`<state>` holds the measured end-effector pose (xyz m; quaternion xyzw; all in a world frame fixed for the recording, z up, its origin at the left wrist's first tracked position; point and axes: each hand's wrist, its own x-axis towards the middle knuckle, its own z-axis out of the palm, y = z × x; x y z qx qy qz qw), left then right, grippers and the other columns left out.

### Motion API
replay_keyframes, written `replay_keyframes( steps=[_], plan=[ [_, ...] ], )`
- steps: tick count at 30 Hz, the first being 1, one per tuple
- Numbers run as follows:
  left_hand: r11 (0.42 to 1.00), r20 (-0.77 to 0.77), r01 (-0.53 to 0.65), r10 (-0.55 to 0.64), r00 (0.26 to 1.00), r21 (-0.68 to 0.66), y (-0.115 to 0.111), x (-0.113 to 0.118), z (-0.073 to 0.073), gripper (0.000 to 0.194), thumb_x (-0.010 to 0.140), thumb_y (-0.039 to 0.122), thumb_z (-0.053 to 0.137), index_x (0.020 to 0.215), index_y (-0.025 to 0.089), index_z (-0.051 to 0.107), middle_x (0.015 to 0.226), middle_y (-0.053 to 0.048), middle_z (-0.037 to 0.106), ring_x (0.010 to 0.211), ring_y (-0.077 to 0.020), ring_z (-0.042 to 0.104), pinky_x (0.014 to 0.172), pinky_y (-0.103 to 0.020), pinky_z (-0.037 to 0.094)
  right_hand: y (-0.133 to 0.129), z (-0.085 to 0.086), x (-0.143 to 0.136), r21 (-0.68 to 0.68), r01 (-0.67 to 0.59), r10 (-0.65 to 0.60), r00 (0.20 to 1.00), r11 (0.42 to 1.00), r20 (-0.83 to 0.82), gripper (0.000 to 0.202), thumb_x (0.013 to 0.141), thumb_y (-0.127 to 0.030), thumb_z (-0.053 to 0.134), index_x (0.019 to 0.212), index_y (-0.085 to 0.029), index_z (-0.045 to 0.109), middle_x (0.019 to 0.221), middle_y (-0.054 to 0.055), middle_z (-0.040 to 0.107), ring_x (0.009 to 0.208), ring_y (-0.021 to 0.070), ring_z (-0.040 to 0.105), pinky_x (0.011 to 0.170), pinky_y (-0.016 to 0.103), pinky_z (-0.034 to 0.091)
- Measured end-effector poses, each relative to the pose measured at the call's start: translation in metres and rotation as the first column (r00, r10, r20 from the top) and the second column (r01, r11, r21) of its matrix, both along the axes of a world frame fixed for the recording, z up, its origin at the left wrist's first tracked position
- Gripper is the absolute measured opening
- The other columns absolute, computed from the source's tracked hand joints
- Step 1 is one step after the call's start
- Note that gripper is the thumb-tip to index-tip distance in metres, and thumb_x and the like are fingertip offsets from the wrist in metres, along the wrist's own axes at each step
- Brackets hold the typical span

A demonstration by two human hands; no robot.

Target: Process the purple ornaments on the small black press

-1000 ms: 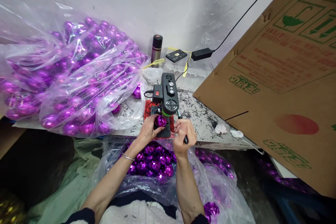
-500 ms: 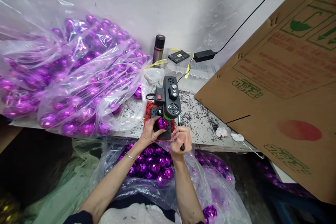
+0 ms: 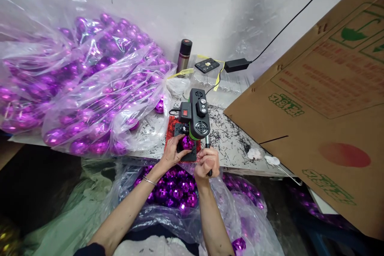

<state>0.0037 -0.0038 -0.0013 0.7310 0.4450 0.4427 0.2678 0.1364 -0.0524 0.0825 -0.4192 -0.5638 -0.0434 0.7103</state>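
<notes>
My left hand (image 3: 174, 152) grips a shiny purple mirrored ball (image 3: 187, 143) between thumb and fingers. The ball sits under the head of a small black bench drill press (image 3: 199, 116), above its dark base plate (image 3: 189, 157). My right hand (image 3: 207, 162) is closed around the black-ended lever handle (image 3: 207, 141) on the machine's right side. A red mat (image 3: 172, 126) lies beneath the base. The drill tip is hidden behind the machine's head.
Clear bags of purple balls stand at left (image 3: 99, 88) and below the table edge (image 3: 174, 192). A large carton (image 3: 324, 128) leans at right. Behind the machine are a thermos (image 3: 184, 56), a phone (image 3: 207, 65) and a power adapter (image 3: 237, 65). Black shavings litter the table (image 3: 223, 128).
The view has shifted slightly, so the machine and carton appear a little further right. Both hands keep the same hold on the ball and the lever handle.
</notes>
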Motion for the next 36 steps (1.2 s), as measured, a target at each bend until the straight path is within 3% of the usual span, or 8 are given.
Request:
replay_keyframes(
  steps=[13,18,21,25,30,32,34,36],
  plan=[
    [1.0,0.003,0.003,-0.003,1.0,-0.023,0.0,0.002,0.001,0.062,0.093,0.046,0.087,0.145,0.021,0.064,0.135,-0.015,0.078,0.124,-0.0354,0.076,0.108,-0.054,0.06,0.002,-0.011,0.001,-0.005,0.001,-0.001,1.0,1.0,-0.011,0.043,0.116,-0.03,0.037,0.074,-0.025,0.049,0.073,-0.004,0.057,0.062,0.0134,0.062,0.073,0.036,0.057],
    [1.0,0.021,-0.003,0.003,1.0,-0.006,-0.001,0.003,-0.002,0.061,0.094,0.046,0.087,0.145,0.022,0.063,0.135,-0.015,0.078,0.124,-0.035,0.076,0.107,-0.054,0.06,0.005,-0.018,0.004,0.039,0.003,-0.007,0.995,0.999,0.099,0.043,0.116,-0.029,0.037,0.074,-0.024,0.048,0.073,-0.004,0.057,0.061,0.0131,0.064,0.073,0.036,0.056],
    [1.0,0.025,0.0,0.0,1.0,0.003,0.001,0.004,-0.003,0.062,0.093,0.047,0.087,0.144,0.022,0.063,0.134,-0.015,0.078,0.123,-0.0353,0.077,0.107,-0.054,0.06,0.004,-0.005,0.005,0.039,0.006,-0.009,0.998,0.999,0.061,0.044,0.115,-0.027,0.038,0.071,-0.024,0.047,0.07,-0.004,0.056,0.06,0.0128,0.061,0.069,0.035,0.053],
    [1.0,0.027,0.007,-0.007,1.0,0.003,0.005,0.005,0.0,0.06,0.093,0.046,0.087,0.143,0.022,0.063,0.132,-0.015,0.078,0.123,-0.0354,0.077,0.107,-0.054,0.06,0.001,0.033,0.004,-0.068,0.006,-0.008,0.999,0.998,-0.034,0.044,0.113,-0.022,0.044,0.069,-0.025,0.047,0.063,-0.004,0.051,0.059,0.0131,0.057,0.058,0.03,0.044],
    [0.993,-0.045,0.058,-0.053,0.998,0.105,-0.03,-0.005,0.0,0.058,0.102,0.038,0.075,0.155,0.023,0.056,0.143,-0.018,0.073,0.132,-0.0357,0.072,0.111,-0.057,0.059,-0.002,0.062,0.004,-0.136,-0.013,0.002,0.996,0.991,-0.085,0.044,0.113,-0.024,0.048,0.069,-0.024,0.051,0.066,-0.003,0.056,0.06,0.0133,0.056,0.055,0.03,0.043],
    [0.973,-0.14,0.14,-0.115,0.983,0.185,-0.055,-0.013,0.0,0.062,0.104,0.038,0.073,0.161,0.025,0.052,0.15,-0.02,0.068,0.139,-0.0371,0.069,0.116,-0.061,0.056,-0.004,0.058,0.006,-0.112,-0.022,0.017,0.999,0.993,-0.042,0.045,0.112,-0.023,0.049,0.067,-0.024,0.051,0.064,-0.003,0.054,0.061,0.0137,0.057,0.057,0.031,0.043],
    [0.946,-0.227,0.224,-0.171,0.959,0.235,-0.073,-0.021,0.002,0.076,0.098,0.054,0.08,0.164,0.028,0.052,0.158,-0.022,0.063,0.144,-0.0413,0.064,0.118,-0.065,0.054,-0.005,0.05,0.008,-0.101,-0.027,0.027,1.0,0.995,0.003,0.046,0.112,-0.021,0.048,0.066,-0.024,0.05,0.063,-0.003,0.054,0.061,0.0138,0.058,0.058,0.031,0.043],
    [0.944,-0.236,0.222,-0.165,0.958,0.242,-0.071,-0.03,0.01,0.081,0.096,0.065,0.078,0.163,0.028,0.053,0.161,-0.022,0.06,0.146,-0.0422,0.063,0.118,-0.065,0.055,-0.004,0.041,0.008,-0.084,-0.027,0.028,1.0,0.996,0.011,0.045,0.111,-0.02,0.048,0.067,-0.024,0.051,0.064,-0.003,0.054,0.061,0.0141,0.057,0.057,0.031,0.042]
  ],
)
